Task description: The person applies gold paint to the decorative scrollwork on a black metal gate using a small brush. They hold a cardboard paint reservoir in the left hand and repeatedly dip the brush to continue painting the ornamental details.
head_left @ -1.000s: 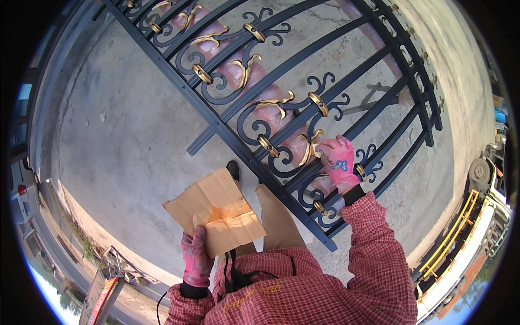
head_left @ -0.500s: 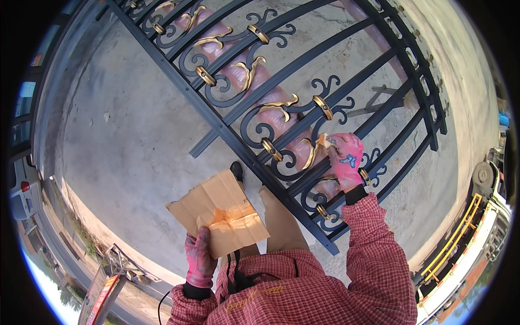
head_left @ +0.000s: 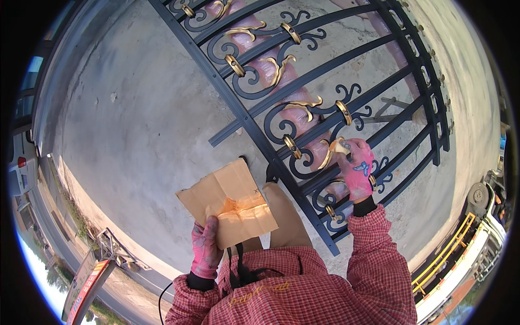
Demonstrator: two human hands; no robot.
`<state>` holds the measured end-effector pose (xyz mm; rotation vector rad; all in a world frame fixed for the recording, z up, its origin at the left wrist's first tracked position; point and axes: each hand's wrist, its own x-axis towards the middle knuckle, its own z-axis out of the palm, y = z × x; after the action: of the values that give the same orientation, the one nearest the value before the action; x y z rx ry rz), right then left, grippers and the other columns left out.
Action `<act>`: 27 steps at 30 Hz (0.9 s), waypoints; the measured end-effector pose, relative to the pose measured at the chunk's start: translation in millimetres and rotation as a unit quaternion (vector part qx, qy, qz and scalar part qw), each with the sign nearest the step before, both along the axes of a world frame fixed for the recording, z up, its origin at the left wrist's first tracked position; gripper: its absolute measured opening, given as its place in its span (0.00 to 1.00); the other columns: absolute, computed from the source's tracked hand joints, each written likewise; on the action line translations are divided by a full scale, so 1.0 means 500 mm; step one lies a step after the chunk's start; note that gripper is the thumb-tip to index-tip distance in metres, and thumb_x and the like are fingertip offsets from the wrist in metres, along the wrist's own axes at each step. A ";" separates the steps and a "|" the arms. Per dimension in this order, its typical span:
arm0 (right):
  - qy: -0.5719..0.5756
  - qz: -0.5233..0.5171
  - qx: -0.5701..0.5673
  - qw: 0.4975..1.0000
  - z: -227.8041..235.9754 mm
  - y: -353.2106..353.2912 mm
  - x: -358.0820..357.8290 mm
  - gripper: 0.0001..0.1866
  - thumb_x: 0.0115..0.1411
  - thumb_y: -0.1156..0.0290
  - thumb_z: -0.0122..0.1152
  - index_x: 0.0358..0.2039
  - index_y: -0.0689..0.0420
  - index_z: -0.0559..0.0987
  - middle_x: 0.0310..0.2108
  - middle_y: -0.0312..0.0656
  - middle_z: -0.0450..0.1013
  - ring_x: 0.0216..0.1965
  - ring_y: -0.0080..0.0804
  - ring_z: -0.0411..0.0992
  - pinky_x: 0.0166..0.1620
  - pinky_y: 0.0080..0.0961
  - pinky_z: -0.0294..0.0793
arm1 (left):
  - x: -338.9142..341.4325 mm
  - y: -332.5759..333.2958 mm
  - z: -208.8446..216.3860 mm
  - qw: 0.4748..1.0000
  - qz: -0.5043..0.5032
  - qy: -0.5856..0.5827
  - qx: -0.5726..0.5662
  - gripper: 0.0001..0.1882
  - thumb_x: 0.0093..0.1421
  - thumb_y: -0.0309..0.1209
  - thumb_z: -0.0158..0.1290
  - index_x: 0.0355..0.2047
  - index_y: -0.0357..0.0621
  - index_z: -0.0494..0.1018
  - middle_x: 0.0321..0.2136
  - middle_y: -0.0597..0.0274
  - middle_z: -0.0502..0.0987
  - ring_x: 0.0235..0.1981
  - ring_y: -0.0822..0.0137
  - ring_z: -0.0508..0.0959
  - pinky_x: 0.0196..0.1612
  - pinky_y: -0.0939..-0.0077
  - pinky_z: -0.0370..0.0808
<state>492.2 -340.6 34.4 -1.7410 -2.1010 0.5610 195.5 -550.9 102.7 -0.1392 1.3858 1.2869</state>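
My left hand (head_left: 206, 245), in a pink glove, grips the lower left edge of a creased piece of cardboard (head_left: 226, 187). A shiny orange-gold smear of what looks like paint lies across the cardboard's middle. In my right hand (head_left: 357, 165), also gloved in pink, a small pale wad with gold stains (head_left: 339, 146) is pinched; it could be sponge or cloth. The wad is at a gold-coloured leaf (head_left: 326, 158) on a dark metal fence panel (head_left: 248, 122); whether it touches cannot be made out. Dark scrolls and gold collars (head_left: 292, 146) surround that leaf.
Under the panel runs a pink plastic-wrapped support (head_left: 307, 129) on the concrete floor (head_left: 135, 124). A bar end (head_left: 225, 132) juts from the panel's left rail. To the right stands a truck with a yellow rail (head_left: 441, 254). At the lower left is a sign with a red edge (head_left: 89, 284).
The panel sits farther right in view, as does the cardboard, which is also a little higher. My right hand stays by the same gold leaf with the wad; both grips hold.
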 end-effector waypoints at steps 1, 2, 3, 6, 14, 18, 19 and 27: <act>0.023 0.053 0.013 0.998 0.009 -0.004 -0.028 0.15 0.39 0.78 0.64 0.32 0.56 0.79 0.33 0.42 0.72 0.37 0.43 0.70 0.40 0.36 0.70 | -0.003 0.000 -0.002 1.000 0.004 -0.004 0.005 0.23 0.61 0.37 0.52 0.52 0.38 0.64 0.45 0.60 0.73 0.43 0.69 0.75 0.46 0.74 0.74; 0.017 0.099 0.013 0.995 0.012 -0.004 -0.056 0.16 0.39 0.77 0.64 0.33 0.56 0.78 0.34 0.41 0.72 0.37 0.43 0.70 0.41 0.35 0.69 | -0.009 -0.001 -0.005 1.000 0.008 -0.007 0.009 0.22 0.61 0.37 0.52 0.52 0.38 0.64 0.44 0.60 0.73 0.42 0.69 0.75 0.46 0.74 0.74; 0.008 0.145 0.015 0.989 0.017 0.000 -0.082 0.16 0.39 0.77 0.64 0.33 0.55 0.78 0.35 0.41 0.72 0.37 0.42 0.70 0.43 0.35 0.69 | -0.013 -0.001 -0.008 1.000 0.009 -0.013 0.017 0.22 0.61 0.37 0.52 0.52 0.38 0.64 0.44 0.61 0.73 0.42 0.69 0.75 0.46 0.74 0.74; -0.054 0.206 0.040 0.976 -0.018 0.010 -0.160 0.13 0.43 0.73 0.62 0.33 0.53 0.77 0.34 0.38 0.71 0.36 0.40 0.70 0.44 0.36 0.65 | -0.024 -0.003 -0.019 0.999 0.009 -0.022 0.031 0.21 0.62 0.37 0.52 0.51 0.38 0.65 0.43 0.61 0.73 0.42 0.70 0.75 0.45 0.75 0.74; -0.154 0.222 -0.054 0.961 0.004 -0.004 -0.196 0.08 0.43 0.76 0.60 0.27 0.55 0.77 0.32 0.41 0.71 0.36 0.43 0.70 0.40 0.36 0.68 | -0.062 -0.037 -0.042 0.999 0.012 -0.017 0.036 0.19 0.63 0.33 0.48 0.53 0.38 0.64 0.45 0.63 0.73 0.42 0.73 0.74 0.46 0.77 0.72; -0.181 0.245 -0.035 0.952 -0.051 0.032 -0.212 0.12 0.43 0.77 0.60 0.32 0.55 0.78 0.33 0.42 0.72 0.36 0.44 0.70 0.38 0.35 0.69 | -0.067 -0.037 -0.057 0.998 0.021 -0.045 0.043 0.21 0.63 0.34 0.48 0.54 0.38 0.63 0.46 0.63 0.72 0.44 0.73 0.72 0.47 0.78 0.71; -0.203 0.256 -0.052 0.944 -0.066 0.033 -0.202 0.12 0.43 0.77 0.60 0.32 0.54 0.79 0.33 0.42 0.72 0.36 0.43 0.70 0.38 0.35 0.70 | -0.068 -0.035 -0.057 0.997 0.020 -0.048 0.054 0.21 0.63 0.34 0.48 0.54 0.38 0.63 0.46 0.63 0.71 0.45 0.73 0.72 0.48 0.78 0.70; -0.171 0.222 -0.054 0.958 -0.027 0.026 -0.235 0.13 0.42 0.76 0.59 0.32 0.53 0.80 0.34 0.43 0.72 0.37 0.44 0.71 0.40 0.36 0.70 | -0.092 -0.039 -0.067 0.998 0.019 -0.055 0.028 0.19 0.64 0.32 0.47 0.53 0.39 0.65 0.46 0.64 0.72 0.43 0.74 0.72 0.47 0.78 0.70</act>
<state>374.8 -327.5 20.9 -1.5058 -2.7874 0.5274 149.4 -570.2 69.2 -0.1955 1.2575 1.3289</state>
